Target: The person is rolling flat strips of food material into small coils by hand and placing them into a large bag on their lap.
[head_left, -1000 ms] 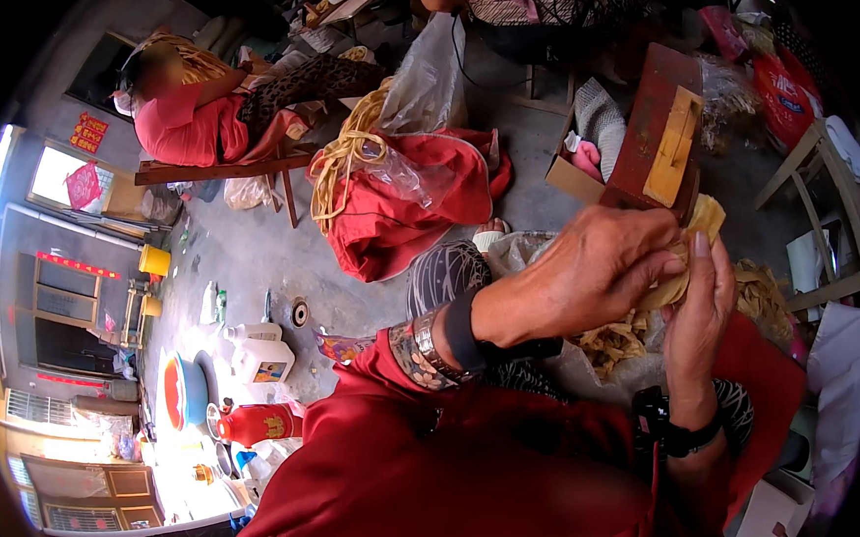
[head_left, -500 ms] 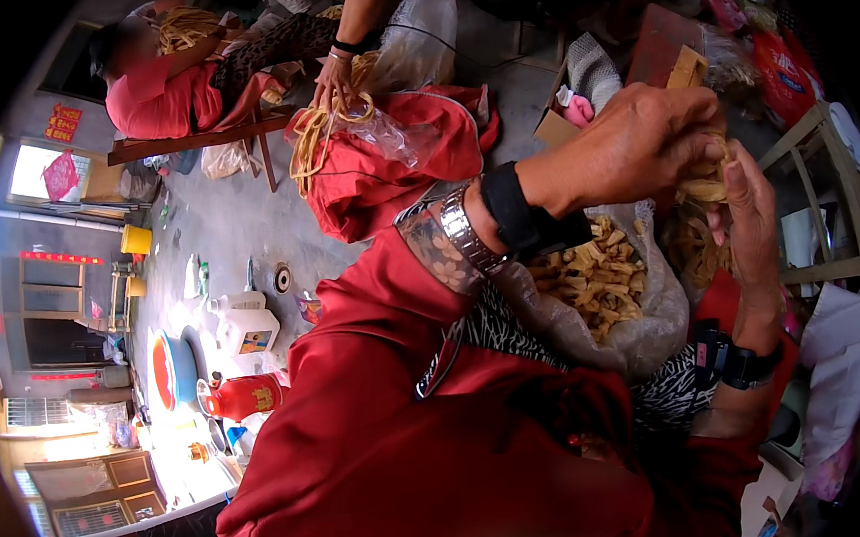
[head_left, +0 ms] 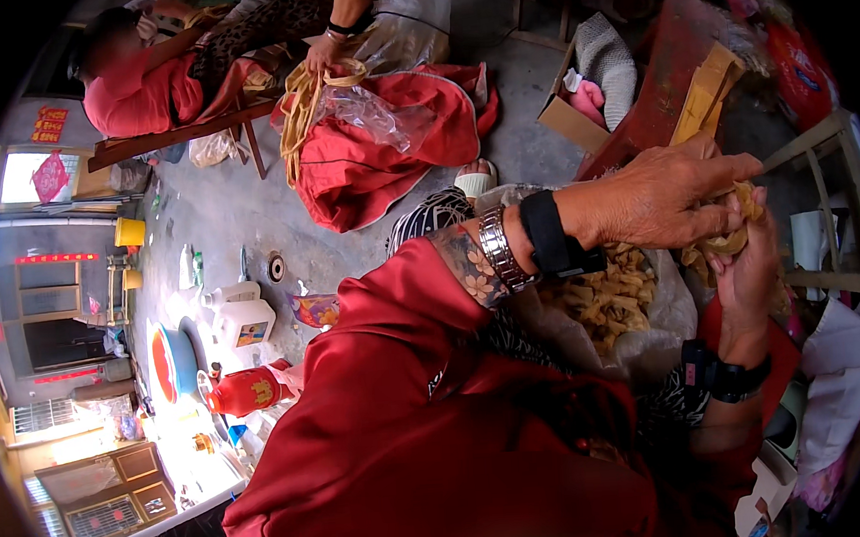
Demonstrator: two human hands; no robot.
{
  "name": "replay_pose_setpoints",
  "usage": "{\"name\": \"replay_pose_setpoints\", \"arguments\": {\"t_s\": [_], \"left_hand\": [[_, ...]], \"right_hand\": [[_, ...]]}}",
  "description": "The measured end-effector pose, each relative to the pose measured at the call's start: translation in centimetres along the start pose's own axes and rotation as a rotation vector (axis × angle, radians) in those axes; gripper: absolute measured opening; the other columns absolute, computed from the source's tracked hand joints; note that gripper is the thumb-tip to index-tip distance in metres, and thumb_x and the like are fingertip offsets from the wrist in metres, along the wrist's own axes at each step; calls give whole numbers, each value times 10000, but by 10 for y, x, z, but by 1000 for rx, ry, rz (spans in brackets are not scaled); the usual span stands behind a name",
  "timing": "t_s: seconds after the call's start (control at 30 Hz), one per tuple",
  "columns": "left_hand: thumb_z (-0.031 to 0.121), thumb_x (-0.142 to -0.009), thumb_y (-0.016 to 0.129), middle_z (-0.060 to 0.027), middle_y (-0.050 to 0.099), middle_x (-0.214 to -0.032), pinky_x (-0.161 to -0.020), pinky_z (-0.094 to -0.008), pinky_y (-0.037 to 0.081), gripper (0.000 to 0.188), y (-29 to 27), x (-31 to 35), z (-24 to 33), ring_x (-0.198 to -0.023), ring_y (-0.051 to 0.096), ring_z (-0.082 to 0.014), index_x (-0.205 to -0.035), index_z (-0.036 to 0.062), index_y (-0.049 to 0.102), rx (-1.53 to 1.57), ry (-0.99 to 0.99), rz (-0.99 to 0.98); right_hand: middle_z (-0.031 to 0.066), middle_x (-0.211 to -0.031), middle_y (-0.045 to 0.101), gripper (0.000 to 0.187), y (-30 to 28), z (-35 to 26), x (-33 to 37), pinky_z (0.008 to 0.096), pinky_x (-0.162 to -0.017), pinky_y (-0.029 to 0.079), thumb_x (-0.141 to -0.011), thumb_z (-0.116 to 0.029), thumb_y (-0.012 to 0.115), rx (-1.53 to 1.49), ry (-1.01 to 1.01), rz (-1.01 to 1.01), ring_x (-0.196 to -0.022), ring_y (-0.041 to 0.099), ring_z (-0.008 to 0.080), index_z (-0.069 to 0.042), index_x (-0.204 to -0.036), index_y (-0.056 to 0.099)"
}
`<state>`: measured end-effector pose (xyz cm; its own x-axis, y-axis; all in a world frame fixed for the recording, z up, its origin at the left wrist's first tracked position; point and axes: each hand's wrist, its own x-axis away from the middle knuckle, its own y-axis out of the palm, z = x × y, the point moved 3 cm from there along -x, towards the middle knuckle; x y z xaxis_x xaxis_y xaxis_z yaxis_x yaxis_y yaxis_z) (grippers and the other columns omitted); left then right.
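My left hand and my right hand meet at the right of the view, both closed on a small bundle of yellowish strips. A metal watch and a black band sit on my left wrist, a black band on my right wrist. Below the hands, on my lap, lies a clear plastic bag holding several more yellowish strips. A red cloth covers my lap and fills the lower middle.
Another person sits at the top left, a hand on a hank of yellow strips over a red bag. A cardboard box, white jug, red flask and wooden frame stand around.
The view has tilted down and right. My hands stay together on the strips and now sit lower right; the plastic bag of strips has come into plain sight beneath them.
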<state>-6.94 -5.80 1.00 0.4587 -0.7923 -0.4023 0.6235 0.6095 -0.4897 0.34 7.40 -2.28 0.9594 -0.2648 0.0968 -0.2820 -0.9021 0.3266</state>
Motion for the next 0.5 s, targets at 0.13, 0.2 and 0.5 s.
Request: {"name": "replay_pose_setpoints", "arguments": {"t_s": [0.13,0.2,0.5], "left_hand": [[381,-902,549,-182,562,-936,-760,-398,468,534,6,7,-5,-899,580,-309,-1267,-3,474,-40,-66,132],[363,-927,510,-184,566,-924,-746,-392,474,481,8,9,-14,-872,590,-300,-1227,-13,507,-18,-65,196],[300,-990,369,-115,626,-841,-640,-266,496,428,0,20,-16,-654,636,-160,-1068,-63,582,777,-350,103]], "right_hand": [[-28,-658,483,386,3,12,-6,176,-394,285,-960,-427,426,77,-6,2,-466,390,18,-62,-914,542],[-31,-708,508,361,6,17,-7,172,-393,287,-965,-413,418,158,-27,-47,-490,413,6,-75,-957,544],[42,-949,542,651,12,20,-7,145,-425,303,-923,-620,287,505,-402,54,-584,466,29,-45,-1173,461]]}}
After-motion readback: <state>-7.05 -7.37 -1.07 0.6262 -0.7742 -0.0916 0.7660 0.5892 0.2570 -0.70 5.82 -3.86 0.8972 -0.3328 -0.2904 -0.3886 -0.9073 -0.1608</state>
